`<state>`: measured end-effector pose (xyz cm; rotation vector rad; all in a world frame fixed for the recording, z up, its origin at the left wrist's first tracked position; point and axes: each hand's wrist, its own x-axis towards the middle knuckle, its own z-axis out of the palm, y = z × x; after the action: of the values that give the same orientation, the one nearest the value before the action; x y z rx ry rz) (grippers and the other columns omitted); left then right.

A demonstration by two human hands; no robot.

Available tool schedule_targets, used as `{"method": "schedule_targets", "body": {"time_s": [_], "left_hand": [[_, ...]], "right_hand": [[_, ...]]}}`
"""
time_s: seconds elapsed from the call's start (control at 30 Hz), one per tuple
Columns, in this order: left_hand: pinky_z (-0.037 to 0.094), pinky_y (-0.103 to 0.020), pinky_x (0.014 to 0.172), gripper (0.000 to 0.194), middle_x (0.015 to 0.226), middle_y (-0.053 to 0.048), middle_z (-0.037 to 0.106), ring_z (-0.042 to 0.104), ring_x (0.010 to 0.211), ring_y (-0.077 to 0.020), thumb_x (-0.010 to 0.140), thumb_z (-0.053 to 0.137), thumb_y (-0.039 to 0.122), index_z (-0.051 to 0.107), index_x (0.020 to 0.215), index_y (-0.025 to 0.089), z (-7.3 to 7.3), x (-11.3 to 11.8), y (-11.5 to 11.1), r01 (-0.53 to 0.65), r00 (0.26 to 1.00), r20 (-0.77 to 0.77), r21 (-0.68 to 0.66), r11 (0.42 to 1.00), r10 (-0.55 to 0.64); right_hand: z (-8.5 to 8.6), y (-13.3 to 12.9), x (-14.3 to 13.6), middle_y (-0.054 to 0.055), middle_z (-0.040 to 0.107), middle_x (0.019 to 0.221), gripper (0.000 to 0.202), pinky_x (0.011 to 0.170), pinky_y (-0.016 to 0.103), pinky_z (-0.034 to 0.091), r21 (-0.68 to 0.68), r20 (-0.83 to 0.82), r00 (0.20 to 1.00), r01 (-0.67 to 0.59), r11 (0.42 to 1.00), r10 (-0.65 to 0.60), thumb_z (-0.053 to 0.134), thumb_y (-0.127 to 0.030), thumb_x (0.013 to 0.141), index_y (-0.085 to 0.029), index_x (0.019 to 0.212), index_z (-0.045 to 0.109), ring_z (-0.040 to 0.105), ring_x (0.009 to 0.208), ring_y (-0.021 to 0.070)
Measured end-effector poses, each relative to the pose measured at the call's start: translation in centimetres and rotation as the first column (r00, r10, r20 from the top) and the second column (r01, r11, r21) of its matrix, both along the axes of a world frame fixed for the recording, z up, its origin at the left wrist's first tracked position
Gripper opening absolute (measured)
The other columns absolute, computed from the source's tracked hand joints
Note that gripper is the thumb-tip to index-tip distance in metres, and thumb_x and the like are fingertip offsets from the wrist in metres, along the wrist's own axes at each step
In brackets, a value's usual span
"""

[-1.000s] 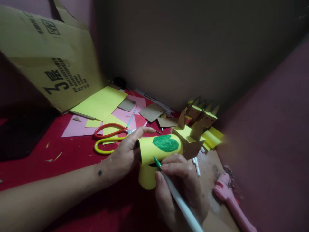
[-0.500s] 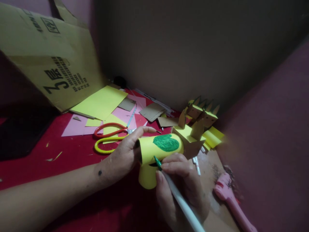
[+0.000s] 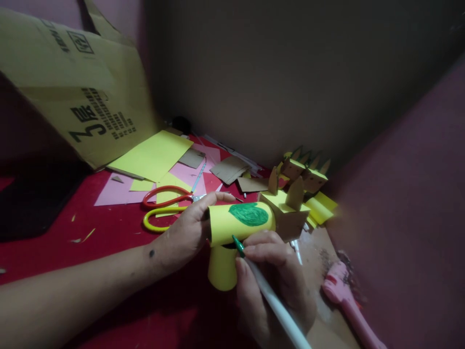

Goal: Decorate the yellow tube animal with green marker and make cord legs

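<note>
A yellow paper tube figure (image 3: 223,224) lies on its side, with a green coloured patch (image 3: 249,214) on its upper face. Its cardboard head (image 3: 288,220) has two pointed ears, and a yellow leg piece (image 3: 222,269) hangs below. My left hand (image 3: 194,220) holds the tube at its left end, thumb and finger around it, some fingers hidden. My right hand (image 3: 278,283) grips a white marker (image 3: 274,305), its green tip at the tube's lower side.
Red-and-yellow-handled scissors (image 3: 167,209) lie left of the tube. Behind are yellow sheets (image 3: 152,157) and cardboard pieces (image 3: 229,169). A large cardboard box (image 3: 109,97) stands at back left. Similar eared figures (image 3: 305,177) and a pink tool (image 3: 350,303) are at right.
The tube has turned slightly, so the green patch sits a little further left. The leg piece hangs slightly lower. Both hands keep their holds.
</note>
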<state>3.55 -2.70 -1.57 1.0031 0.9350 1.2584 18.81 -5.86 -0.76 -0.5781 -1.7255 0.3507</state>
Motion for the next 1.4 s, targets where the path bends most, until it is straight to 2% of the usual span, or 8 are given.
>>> {"method": "schedule_targets", "body": {"time_s": [0.3,0.5,0.7,0.9,1.13,1.4], "left_hand": [[0.052,-0.030,0.063,0.041,0.096,-0.006,0.075,0.070,0.076,-0.0224,0.075,0.079,0.035,0.067,0.112,0.022,-0.57,0.10,0.35,0.012,0.998,0.069,-0.005,1.000,-0.012],[0.050,-0.031,0.066,0.044,0.099,-0.007,0.074,0.067,0.077,-0.0218,0.076,0.076,0.036,0.064,0.114,0.019,0.03,0.02,0.07,-0.005,1.000,0.012,-0.010,1.000,0.005],[0.050,-0.032,0.069,0.046,0.100,-0.006,0.073,0.067,0.079,-0.0224,0.079,0.074,0.042,0.062,0.117,0.020,0.00,-0.16,-0.02,0.009,1.000,-0.030,0.016,1.000,-0.008],[0.052,-0.032,0.072,0.040,0.096,-0.005,0.074,0.069,0.083,-0.0238,0.080,0.074,0.037,0.062,0.113,0.020,0.29,0.03,-0.23,-0.006,1.000,-0.026,0.055,0.998,0.008],[0.052,-0.030,0.069,0.039,0.095,-0.004,0.075,0.069,0.080,-0.0221,0.080,0.075,0.034,0.062,0.115,0.021,0.09,0.05,-0.24,-0.012,1.000,-0.017,0.060,0.998,0.013],[0.051,-0.029,0.065,0.040,0.090,-0.002,0.075,0.068,0.076,-0.0214,0.077,0.078,0.034,0.062,0.112,0.023,0.00,0.05,-0.16,-0.009,1.000,-0.025,0.058,0.998,0.010]], "right_hand": [[-0.05,-0.22,0.18,0.001,0.062,0.083,0.030,0.068,0.024,0.054,-0.015,0.000,1.000,-0.014,1.000,0.014,0.057,0.000,0.079,-0.021,0.100,0.059,0.064,0.077,0.0136],[-0.15,-0.03,0.35,0.002,0.062,0.083,0.030,0.067,0.026,0.056,-0.020,0.014,1.000,-0.025,0.999,0.026,0.057,-0.001,0.082,-0.023,0.103,0.057,0.064,0.080,0.0159],[-0.17,0.02,0.36,0.002,0.063,0.085,0.031,0.063,0.022,0.055,-0.034,0.017,0.999,-0.029,0.999,0.029,0.059,0.001,0.082,-0.022,0.103,0.060,0.065,0.080,0.0143],[-0.20,-0.04,0.35,0.001,0.061,0.086,0.030,0.062,0.020,0.055,-0.067,0.025,1.000,-0.003,0.998,0.005,0.058,0.000,0.083,-0.023,0.102,0.058,0.064,0.077,0.0122],[0.11,-0.06,0.08,-0.003,0.059,0.083,0.027,0.063,0.015,0.054,-0.068,0.025,0.999,0.032,0.997,-0.030,0.059,-0.001,0.084,-0.024,0.098,0.056,0.061,0.069,0.0078],[0.08,0.10,0.09,-0.003,0.058,0.080,0.026,0.065,0.017,0.055,-0.056,0.041,0.997,0.061,0.997,-0.059,0.058,-0.002,0.084,-0.024,0.097,0.056,0.061,0.068,0.0086]]}}
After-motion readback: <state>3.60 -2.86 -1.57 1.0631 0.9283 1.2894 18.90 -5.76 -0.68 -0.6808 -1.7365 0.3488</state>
